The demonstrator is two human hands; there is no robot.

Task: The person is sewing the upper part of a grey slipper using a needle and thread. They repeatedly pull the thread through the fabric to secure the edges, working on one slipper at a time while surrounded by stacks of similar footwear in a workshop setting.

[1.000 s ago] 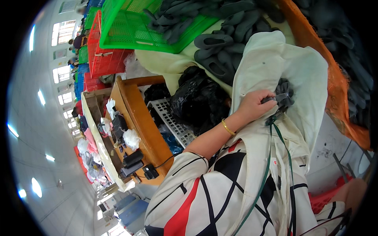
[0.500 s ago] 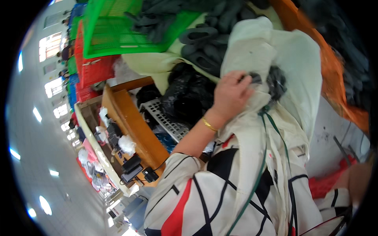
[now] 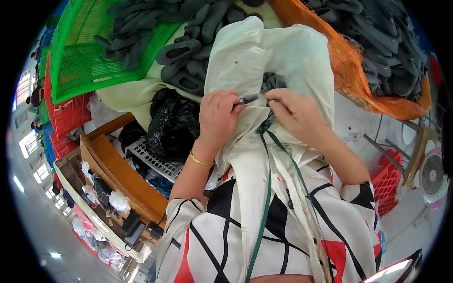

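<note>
Workbench (image 3: 118,165) cluttered; left hand (image 3: 218,115), right hand (image 3: 295,111) pinching cream cloth (image 3: 264,52).

I see both hands at the mouth of a cream cloth bag (image 3: 264,61) — the left hand (image 3: 218,113) pinches a small dark piece (image 3: 248,99), the right hand (image 3: 295,111) grips the fabric by a green cord (image 3: 267,188). A green crate (image 3: 80,61) of grey soles (image 3: 188,47) sits beyond.

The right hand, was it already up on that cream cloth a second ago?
No. The right hand has come up from the lower right edge onto the cream cloth, opposite the left hand, by the dark grey bundle.
</note>
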